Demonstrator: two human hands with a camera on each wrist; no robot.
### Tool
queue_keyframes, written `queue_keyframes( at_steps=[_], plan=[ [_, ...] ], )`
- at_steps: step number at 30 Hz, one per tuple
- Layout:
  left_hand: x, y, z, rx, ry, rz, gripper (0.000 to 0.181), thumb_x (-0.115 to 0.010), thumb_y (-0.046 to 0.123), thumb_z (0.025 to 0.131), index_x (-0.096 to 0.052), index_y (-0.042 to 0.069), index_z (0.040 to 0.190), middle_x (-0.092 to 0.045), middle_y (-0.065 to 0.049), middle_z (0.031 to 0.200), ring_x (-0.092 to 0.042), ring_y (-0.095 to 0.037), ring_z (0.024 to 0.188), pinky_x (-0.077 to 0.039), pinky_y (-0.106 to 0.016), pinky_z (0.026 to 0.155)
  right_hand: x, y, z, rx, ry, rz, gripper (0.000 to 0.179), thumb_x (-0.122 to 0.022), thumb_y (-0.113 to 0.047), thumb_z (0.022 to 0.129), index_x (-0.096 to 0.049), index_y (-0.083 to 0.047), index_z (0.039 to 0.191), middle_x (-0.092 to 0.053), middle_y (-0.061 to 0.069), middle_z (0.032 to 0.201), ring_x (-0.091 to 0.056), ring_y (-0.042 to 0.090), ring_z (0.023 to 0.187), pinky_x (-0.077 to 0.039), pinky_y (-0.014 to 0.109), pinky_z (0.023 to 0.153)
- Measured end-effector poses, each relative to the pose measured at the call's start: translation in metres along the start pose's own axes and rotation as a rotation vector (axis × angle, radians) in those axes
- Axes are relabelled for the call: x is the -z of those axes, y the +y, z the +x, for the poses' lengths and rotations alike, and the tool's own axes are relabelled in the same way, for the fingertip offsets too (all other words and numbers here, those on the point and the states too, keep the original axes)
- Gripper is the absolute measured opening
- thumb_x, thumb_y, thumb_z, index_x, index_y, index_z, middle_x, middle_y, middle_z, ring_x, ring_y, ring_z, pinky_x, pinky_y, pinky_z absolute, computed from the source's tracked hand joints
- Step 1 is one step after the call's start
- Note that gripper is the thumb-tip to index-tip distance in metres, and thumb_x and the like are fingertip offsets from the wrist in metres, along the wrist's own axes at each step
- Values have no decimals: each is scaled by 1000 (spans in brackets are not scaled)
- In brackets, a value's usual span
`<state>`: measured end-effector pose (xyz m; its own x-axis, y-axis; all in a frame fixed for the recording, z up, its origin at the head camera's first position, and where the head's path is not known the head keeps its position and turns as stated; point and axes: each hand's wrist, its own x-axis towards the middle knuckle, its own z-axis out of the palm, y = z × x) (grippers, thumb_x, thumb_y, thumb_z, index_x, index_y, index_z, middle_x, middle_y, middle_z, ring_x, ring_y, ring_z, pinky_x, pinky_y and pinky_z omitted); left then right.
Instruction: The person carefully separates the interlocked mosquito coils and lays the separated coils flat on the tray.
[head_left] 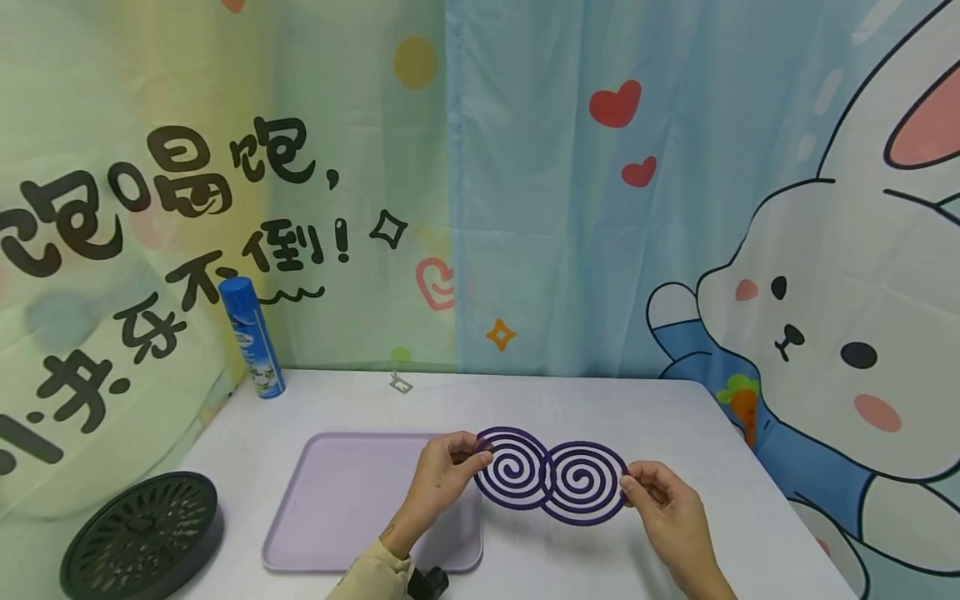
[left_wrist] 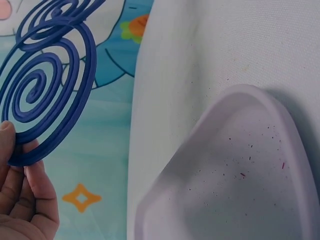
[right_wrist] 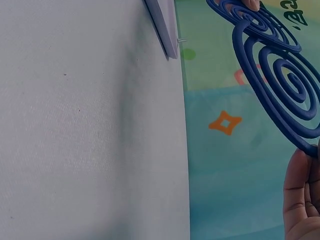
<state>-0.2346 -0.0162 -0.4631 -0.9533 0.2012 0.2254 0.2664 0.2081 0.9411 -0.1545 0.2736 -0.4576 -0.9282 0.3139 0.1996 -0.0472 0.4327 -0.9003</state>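
Observation:
Two dark purple-blue mosquito coils overlap at their inner edges, raised over the white table. My left hand (head_left: 442, 479) pinches the outer edge of the left coil (head_left: 512, 472) between thumb and fingers. By its outer right edge, the right coil (head_left: 582, 477) is pinched in my right hand (head_left: 669, 507). In the left wrist view the outer ring of the near coil (left_wrist: 89, 75) crosses over the other one. Under my left forearm lies a shallow lilac tray (head_left: 352, 500), with small dark and red specks visible on it in the left wrist view.
A round black slotted container (head_left: 142, 533) stands at the table's left edge. The blue spray can (head_left: 252, 337) is at the back left corner. Near the back edge lies a small metal coil stand (head_left: 401, 383). A printed curtain (head_left: 517, 208) hangs behind the white table (head_left: 570, 400).

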Motion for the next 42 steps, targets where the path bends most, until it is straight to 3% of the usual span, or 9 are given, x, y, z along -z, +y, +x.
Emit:
queue_keyframes(
  at_steps=[11, 21, 35, 42],
  plan=[
    [6, -2, -1, 14, 31, -14, 10, -77, 9, 88, -73, 1, 91, -74, -9, 87, -66, -9, 78, -54, -18, 72, 1, -1, 2, 13, 29, -4, 14, -67, -5, 97, -65, 2, 109, -69, 15, 98, -65, 7, 76, -57, 18, 71],
    [14, -5, -1, 22, 76, -50, 13, -78, 9, 87, -73, -2, 92, -74, -12, 88, -65, -12, 80, -54, -17, 73, 3, 0, 6, -51, 48, -50, 17, -66, -8, 98, -64, 0, 113, -69, 13, 99, -63, 8, 77, -56, 17, 71],
    [29, -13, -2, 46, 110, -17, 15, -78, 5, 86, -72, -4, 95, -73, -12, 87, -65, -12, 80, -55, -17, 74, -2, -3, 8, -99, 33, -32, 18, -65, -10, 99, -63, 0, 114, -69, 13, 100, -64, 8, 77, -57, 19, 72],
    [34, -13, -4, 63, 119, -45, 21, -79, 5, 85, -70, -4, 101, -73, -12, 87, -65, -12, 78, -54, -17, 71, -5, -2, 8, -109, 33, -15, 21, -65, -12, 99, -64, 2, 114, -70, 14, 101, -65, 8, 75, -57, 19, 70]
  ],
)
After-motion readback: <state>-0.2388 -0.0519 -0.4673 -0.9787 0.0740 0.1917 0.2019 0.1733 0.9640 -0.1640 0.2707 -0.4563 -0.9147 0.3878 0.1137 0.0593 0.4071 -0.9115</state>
